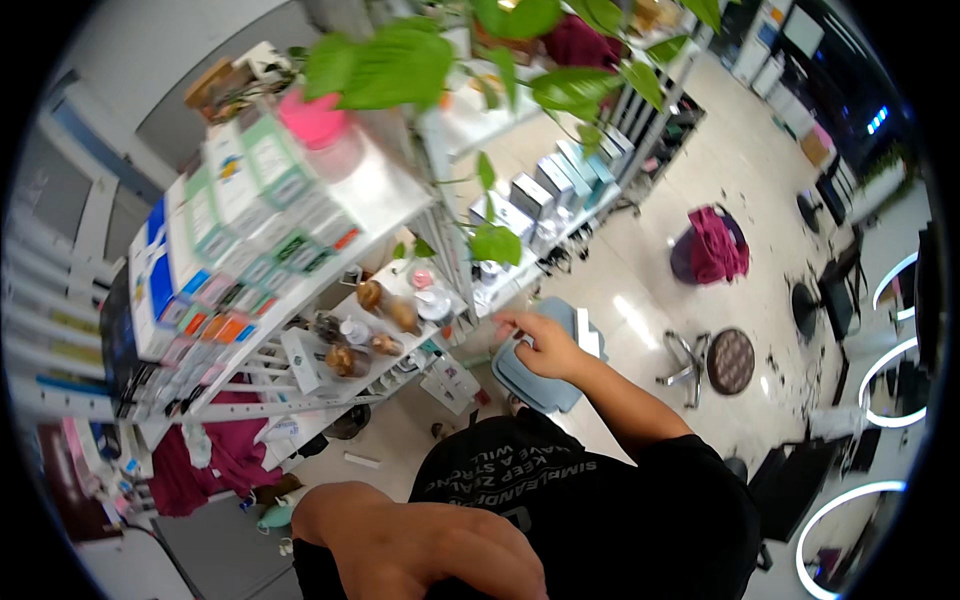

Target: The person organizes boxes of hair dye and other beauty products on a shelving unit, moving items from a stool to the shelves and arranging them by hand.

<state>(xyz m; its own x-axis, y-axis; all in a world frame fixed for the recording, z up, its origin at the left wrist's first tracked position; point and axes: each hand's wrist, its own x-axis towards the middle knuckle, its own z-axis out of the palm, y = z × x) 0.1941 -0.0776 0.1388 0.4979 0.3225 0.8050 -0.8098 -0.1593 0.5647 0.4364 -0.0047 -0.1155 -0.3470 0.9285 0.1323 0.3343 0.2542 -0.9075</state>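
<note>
My right hand (546, 346) reaches out in front of my body, thumb and forefinger apart, and I see nothing held in it. Below it in the view is a blue-grey plastic bin (551, 390) with a white object (588, 332) at its right side; I cannot tell if the hand touches the bin. Close to the camera, my bent left arm crosses the bottom of the view. My left hand (499, 551) shows only partly at the lower edge, its fingers hidden. To the left of my right hand, a white shelf (382, 311) bears jars, pump bottles and brown-topped containers.
Stacked product boxes (247, 217) and a pink-lidded jar (322, 139) fill the upper shelf. Pothos leaves (397, 64) hang in front. A round stool (731, 361), a basket with a magenta cloth (716, 247), salon chairs (844, 289) and ring-lit mirrors (892, 382) stand at right.
</note>
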